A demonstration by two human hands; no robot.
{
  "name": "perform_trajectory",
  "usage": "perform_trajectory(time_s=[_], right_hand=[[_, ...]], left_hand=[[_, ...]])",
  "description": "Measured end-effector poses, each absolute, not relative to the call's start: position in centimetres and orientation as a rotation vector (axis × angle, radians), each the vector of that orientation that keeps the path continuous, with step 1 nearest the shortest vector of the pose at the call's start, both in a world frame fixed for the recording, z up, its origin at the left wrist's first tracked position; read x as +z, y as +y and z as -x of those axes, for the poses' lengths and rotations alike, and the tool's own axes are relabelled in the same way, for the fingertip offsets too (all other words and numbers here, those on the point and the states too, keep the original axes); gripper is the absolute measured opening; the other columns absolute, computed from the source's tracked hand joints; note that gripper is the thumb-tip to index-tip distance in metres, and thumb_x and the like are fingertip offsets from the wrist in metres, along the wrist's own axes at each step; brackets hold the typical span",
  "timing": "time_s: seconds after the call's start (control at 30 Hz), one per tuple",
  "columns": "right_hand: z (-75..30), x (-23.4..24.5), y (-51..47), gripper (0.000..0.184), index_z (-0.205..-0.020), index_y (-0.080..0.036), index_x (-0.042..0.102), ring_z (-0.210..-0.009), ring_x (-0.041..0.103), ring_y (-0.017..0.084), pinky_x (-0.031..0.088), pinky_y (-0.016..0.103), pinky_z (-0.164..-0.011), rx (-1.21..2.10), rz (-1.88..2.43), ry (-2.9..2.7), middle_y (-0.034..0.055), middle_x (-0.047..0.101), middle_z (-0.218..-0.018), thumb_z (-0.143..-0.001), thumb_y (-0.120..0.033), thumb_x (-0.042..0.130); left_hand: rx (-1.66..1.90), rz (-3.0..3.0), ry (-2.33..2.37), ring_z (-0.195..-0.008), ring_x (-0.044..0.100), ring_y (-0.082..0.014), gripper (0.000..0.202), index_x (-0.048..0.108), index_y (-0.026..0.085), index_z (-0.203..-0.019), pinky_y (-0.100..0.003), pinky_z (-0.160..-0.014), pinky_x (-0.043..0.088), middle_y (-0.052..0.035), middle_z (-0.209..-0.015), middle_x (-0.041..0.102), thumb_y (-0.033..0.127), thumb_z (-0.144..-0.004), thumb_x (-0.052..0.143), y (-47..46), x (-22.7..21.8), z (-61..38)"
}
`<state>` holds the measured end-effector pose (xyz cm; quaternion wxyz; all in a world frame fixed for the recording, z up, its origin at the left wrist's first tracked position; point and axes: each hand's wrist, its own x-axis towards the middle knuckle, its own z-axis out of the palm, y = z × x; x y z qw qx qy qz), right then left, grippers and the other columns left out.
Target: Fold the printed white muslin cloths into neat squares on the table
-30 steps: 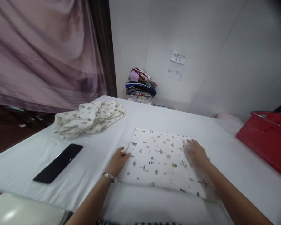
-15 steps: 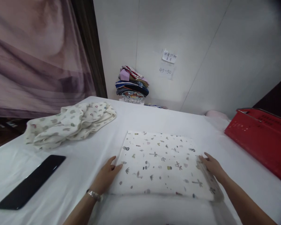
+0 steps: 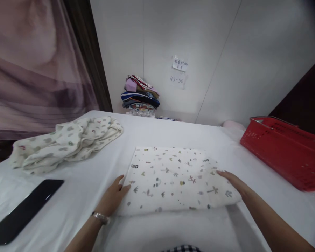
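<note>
A white cloth [image 3: 170,178] printed with small plants, palm trees and birds lies folded into a rectangle in front of me. At its left edge rests my left hand [image 3: 112,196], thumb and fingers apart, the thumb touching the border. My right hand [image 3: 232,182] has hold of the right edge, and that side is lifted a little off the table; part of its fingers is hidden by the fabric. A silvery bracelet [image 3: 101,217] circles my left wrist.
On the white-covered table [image 3: 144,129], a crumpled patterned cloth [image 3: 68,143] lies at the left, behind a black flat slab [image 3: 26,211]. A red plastic basket [image 3: 283,150] stands at the right. Folded fabrics [image 3: 140,94] are stacked by the wall, below paper notes [image 3: 180,64].
My right hand has raised the right edge of the cloth, and its right side now bulges upward. The left hand stays at the left edge. The whole view has shifted slightly.
</note>
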<state>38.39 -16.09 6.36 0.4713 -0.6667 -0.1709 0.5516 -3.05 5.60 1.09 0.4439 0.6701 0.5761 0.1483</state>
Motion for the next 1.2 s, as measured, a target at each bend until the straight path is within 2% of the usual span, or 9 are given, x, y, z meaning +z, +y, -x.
perform_trajectory(time_s=[0.13,0.4,0.5,0.7,0.87,1.0,1.1,1.2], right_hand=[[-38.2,7.5,-15.7,0.044,-0.109,-0.016,0.056,-0.095,0.062,0.03,0.049,0.042,-0.081,1.335,1.543,-0.429,0.0137,0.067,-0.098,-0.075,-0.043,0.055],[-39.4,5.0,-17.2,0.061,-0.121,-0.016,0.045,-0.094,0.062,0.028,0.052,0.04,-0.076,1.241,1.705,-0.358,0.0145,0.064,-0.107,-0.07,-0.045,0.062],[-39.5,4.3,-17.5,0.06,-0.119,-0.018,0.048,-0.093,0.063,0.029,0.053,0.039,-0.075,1.226,1.759,-0.341,0.0135,0.064,-0.107,-0.068,-0.045,0.064],[-38.9,5.9,-16.6,0.054,-0.117,-0.016,0.054,-0.095,0.061,0.031,0.051,0.039,-0.078,1.184,1.746,-0.489,0.0138,0.065,-0.105,-0.072,-0.047,0.056],[-38.5,8.5,-15.0,0.059,-0.125,-0.017,0.047,-0.094,0.062,0.032,0.05,0.043,-0.078,1.229,1.556,-0.596,0.0145,0.064,-0.109,-0.072,-0.042,0.057],[-38.2,10.3,-14.0,0.064,-0.131,-0.023,0.04,-0.093,0.062,0.031,0.05,0.044,-0.079,1.224,1.393,-0.619,0.0118,0.062,-0.112,-0.071,-0.032,0.061],[-37.7,11.3,-13.7,0.07,-0.134,-0.024,0.034,-0.092,0.063,0.031,0.051,0.045,-0.079,1.217,1.381,-0.635,0.0117,0.062,-0.112,-0.07,-0.029,0.063],[-36.9,12.1,-13.6,0.074,-0.136,-0.023,0.031,-0.093,0.062,0.031,0.051,0.045,-0.079,1.232,1.367,-0.651,0.0125,0.062,-0.113,-0.07,-0.027,0.064]], left_hand=[[0.347,-1.729,1.459,-0.07,0.062,-0.023,0.072,0.039,0.016,-0.13,-0.033,-0.066,0.043,-0.0034,-0.075,0.065,0.051,-0.068,0.05,5.7,1.0,3.0],[0.377,-1.739,1.494,-0.067,0.06,-0.0221,0.074,0.037,0.014,-0.13,-0.032,-0.063,0.042,-0.0014,-0.069,0.062,0.053,-0.068,0.048,5.1,1.3,3.0],[0.373,-1.749,1.506,-0.065,0.059,-0.0214,0.076,0.037,0.012,-0.13,-0.031,-0.062,0.041,-0.0009,-0.067,0.061,0.054,-0.067,0.048,4.9,1.8,2.8],[0.368,-1.771,1.531,-0.061,0.058,-0.0207,0.074,0.039,0.011,-0.129,-0.03,-0.058,0.04,0.0007,-0.062,0.058,0.053,-0.069,0.045,4.6,2.5,2.4],[0.202,-1.89,1.556,-0.074,0.061,-0.0227,0.068,0.035,0.012,-0.131,-0.032,-0.066,0.043,-0.0055,-0.08,0.064,0.049,-0.075,0.041,4.9,2.9,2.5],[-0.004,-2.158,1.632,-0.089,0.061,-0.0268,0.057,0.042,0.015,-0.127,-0.037,-0.074,0.044,-0.0119,-0.097,0.065,0.047,-0.08,0.039,5.9,3.7,2.0],[0.044,-2.36,1.614,-0.099,0.058,-0.0262,0.049,0.045,0.018,-0.123,-0.038,-0.081,0.043,-0.0125,-0.109,0.062,0.043,-0.082,0.04,6.9,4.6,-0.1],[0.191,-2.463,1.365,-0.11,0.052,-0.0236,0.052,0.041,0.016,-0.128,-0.035,-0.09,0.04,-0.0123,-0.123,0.055,0.042,-0.083,0.041,8.1,5.8,-4.2]])
